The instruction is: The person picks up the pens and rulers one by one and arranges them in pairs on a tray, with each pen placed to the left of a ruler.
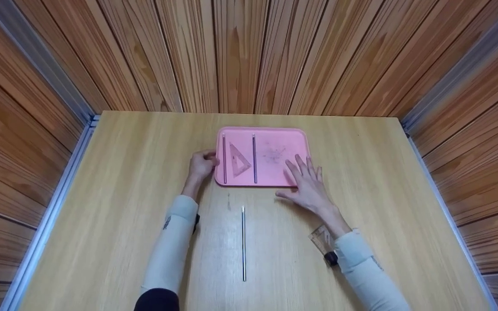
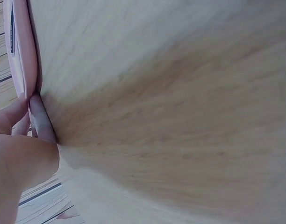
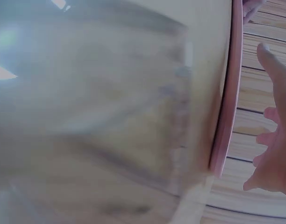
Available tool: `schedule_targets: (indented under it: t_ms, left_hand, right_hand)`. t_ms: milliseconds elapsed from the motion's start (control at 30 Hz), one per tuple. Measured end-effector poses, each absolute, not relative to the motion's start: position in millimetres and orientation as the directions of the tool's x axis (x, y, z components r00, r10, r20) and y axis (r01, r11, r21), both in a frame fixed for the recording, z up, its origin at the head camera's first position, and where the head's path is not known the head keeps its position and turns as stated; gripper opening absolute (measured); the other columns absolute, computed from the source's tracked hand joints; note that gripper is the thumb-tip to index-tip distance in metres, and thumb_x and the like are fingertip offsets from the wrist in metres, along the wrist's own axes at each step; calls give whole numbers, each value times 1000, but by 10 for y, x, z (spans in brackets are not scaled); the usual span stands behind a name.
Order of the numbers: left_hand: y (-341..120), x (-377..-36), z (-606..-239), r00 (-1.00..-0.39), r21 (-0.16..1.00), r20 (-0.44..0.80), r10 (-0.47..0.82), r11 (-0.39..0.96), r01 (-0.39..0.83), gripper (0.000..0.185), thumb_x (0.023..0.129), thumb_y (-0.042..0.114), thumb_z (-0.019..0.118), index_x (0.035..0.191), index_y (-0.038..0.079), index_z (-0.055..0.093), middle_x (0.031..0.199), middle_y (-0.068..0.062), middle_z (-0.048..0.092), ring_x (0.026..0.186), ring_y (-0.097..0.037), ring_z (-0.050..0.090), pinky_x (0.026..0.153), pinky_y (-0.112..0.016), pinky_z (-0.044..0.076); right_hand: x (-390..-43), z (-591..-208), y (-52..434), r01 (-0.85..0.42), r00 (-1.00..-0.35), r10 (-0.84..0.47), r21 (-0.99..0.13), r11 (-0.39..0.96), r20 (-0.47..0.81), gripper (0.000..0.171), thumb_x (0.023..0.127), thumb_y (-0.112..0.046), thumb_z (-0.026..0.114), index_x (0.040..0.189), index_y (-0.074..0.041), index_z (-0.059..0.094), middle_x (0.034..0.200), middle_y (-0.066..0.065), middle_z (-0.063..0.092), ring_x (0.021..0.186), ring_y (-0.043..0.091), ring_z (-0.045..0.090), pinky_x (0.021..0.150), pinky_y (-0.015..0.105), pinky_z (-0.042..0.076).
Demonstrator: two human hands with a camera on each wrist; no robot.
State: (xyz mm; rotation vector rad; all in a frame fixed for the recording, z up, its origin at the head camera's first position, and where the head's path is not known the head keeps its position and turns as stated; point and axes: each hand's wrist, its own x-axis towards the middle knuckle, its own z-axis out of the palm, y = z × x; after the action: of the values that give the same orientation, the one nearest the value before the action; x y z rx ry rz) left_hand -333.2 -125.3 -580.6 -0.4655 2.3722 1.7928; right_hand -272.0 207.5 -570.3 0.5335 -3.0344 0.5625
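From the head view, we see the pink tray at twelve o'clock on the surface, its long axis running nine to three. Our left hand curls its grip on the tray's nine o'clock rim; our right hand, fingers spread apart, rests flat over the five o'clock corner.

At the left wrist, fingertips pinch the tray's rim.

At the right wrist, straight fingers hover beside the rim.
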Motion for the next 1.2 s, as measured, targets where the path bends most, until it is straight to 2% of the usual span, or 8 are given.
schedule_targets:
  t_ms: [300,500,733,1000,1200]
  left_hand:
    - [-1272,-3305,-5839,-949,915,-278,-150,258,-309,38,94,3,58,132,7,63,112,-12,66,102,-21,60,84,-28,50]
    - [-1287,-3314,-5864,-949,910,-272,-162,279,-308,38,94,4,59,131,8,64,114,-12,66,103,-21,60,85,-29,50]
    - [-1278,-3342,-5853,-949,909,-275,-151,281,-309,39,94,5,59,132,9,64,114,-11,65,105,-22,58,88,-31,49]
    - [-1261,-3338,-5855,-944,910,-291,-157,260,-323,38,93,5,59,131,9,64,114,-10,64,106,-23,58,92,-34,49]
    - [-1256,-3334,-5857,-960,930,-219,-173,259,-259,36,91,1,61,127,3,66,106,-15,67,96,-20,59,76,-21,47]
  right_hand:
    - [-2388,-5685,2272,-318,-947,-318,-327,890,55,106,76,-70,69,158,-20,25,166,15,12,151,46,7,113,73,3]
    - [-2148,-5738,2406,-306,-951,-304,-314,899,57,105,76,-73,66,157,-17,28,164,18,19,149,49,13,112,74,9]
    - [-1933,-5729,2529,-314,-949,-293,-293,903,117,105,74,-70,70,155,-15,34,161,17,30,146,50,22,110,76,14]
    - [-1704,-5730,2593,-337,-941,-332,-274,901,67,103,72,-70,72,153,-16,39,158,18,34,145,50,24,110,75,14]
    - [-1570,-5742,2628,-328,-943,-330,-280,902,43,100,72,-69,73,151,-16,42,156,19,37,144,50,27,109,76,13]
